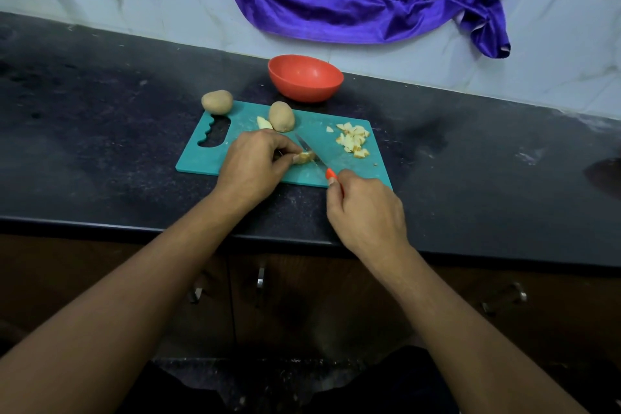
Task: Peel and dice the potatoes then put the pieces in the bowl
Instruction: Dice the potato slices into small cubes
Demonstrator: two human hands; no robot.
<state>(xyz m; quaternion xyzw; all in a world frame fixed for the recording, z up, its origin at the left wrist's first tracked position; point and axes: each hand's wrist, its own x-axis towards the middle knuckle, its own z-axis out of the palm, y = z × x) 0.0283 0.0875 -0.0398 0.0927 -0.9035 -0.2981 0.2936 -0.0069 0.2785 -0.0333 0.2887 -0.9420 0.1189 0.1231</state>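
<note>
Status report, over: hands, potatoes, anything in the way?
Left hand holds potato piece on cutting board; right hand grips knife. Diced pile on board, bowl empty, two potatoes whole. Nothing blocking.

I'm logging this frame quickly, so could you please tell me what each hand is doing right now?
Left hand: holds a potato piece on the cutting board.
Right hand: grips the knife.

One wide-angle head view looks forward and down, close over the counter (100,144) and cutting board (245,119).
</note>
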